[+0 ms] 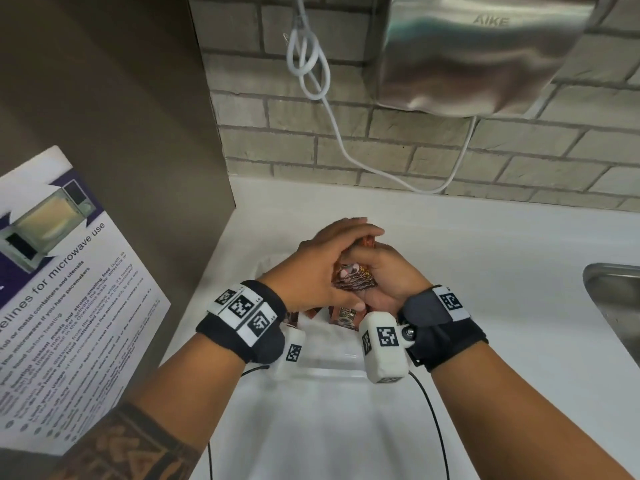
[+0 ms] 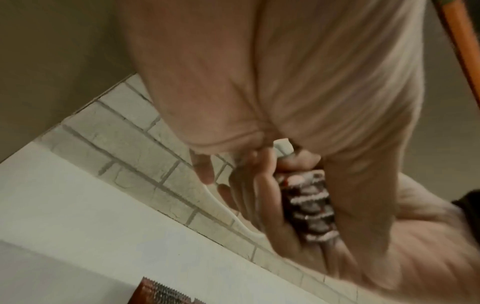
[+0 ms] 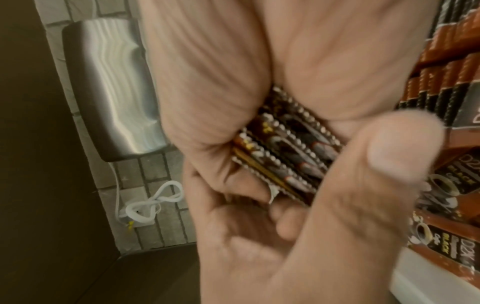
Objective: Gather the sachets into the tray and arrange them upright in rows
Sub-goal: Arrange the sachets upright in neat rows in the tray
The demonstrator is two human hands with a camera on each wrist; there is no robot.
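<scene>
Brown sachet stack [image 1: 353, 280] clasped between both hands' fingers [image 1: 349, 233].

Black wrist straps [image 1: 242, 327] with white square-coded blocks [image 1: 382, 344], thin black cables [image 1: 434, 420], tattooed left forearm [image 1: 128, 445]

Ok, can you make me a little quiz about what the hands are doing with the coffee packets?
1. True or false: both hands are wrapped around one bundle of sachets.
2. Multiple choice: what hangs on the brick wall above the counter? A) a clock B) a shiny metal hand dryer C) a mirror
3. Fill in: at the right edge of the counter is a metal ____.

Key
1. True: the left hand covers the bundle from above and the right hand cups it from the side.
2. B
3. sink
</scene>
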